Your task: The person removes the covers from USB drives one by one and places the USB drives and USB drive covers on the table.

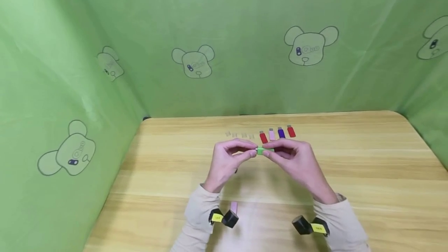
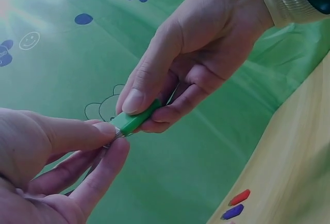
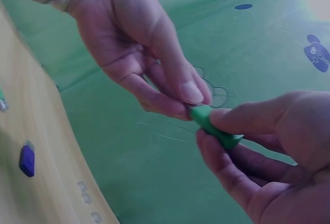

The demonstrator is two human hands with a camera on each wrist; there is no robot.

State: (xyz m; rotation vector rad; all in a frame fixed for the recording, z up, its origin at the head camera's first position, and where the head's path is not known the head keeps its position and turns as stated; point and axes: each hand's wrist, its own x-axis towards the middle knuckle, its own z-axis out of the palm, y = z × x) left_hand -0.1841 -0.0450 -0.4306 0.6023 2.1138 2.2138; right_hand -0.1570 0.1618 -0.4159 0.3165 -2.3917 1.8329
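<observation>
A green USB flash drive (image 1: pixel 260 151) is held above the table between both hands. My left hand (image 1: pixel 227 162) pinches its metal plug end between thumb and fingertips. Whether a clear cap covers that end, I cannot tell. My right hand (image 1: pixel 297 162) grips the green body with thumb and fingers, as the left wrist view shows. Just beyond the fingertips lie a red drive (image 1: pixel 263 137), a pink drive (image 1: pixel 272 134), a purple drive (image 1: pixel 281 132) and another red drive (image 1: pixel 291 131), side by side.
Several small clear pieces (image 1: pixel 244 135) lie left of the row of drives. Another pink drive (image 1: pixel 233 207) is by my left wrist. A purple drive (image 3: pixel 27 160) and a green one (image 3: pixel 2 101) show in the right wrist view. Green cloth walls (image 1: pixel 241 88) surround the wooden table (image 1: pixel 378 158).
</observation>
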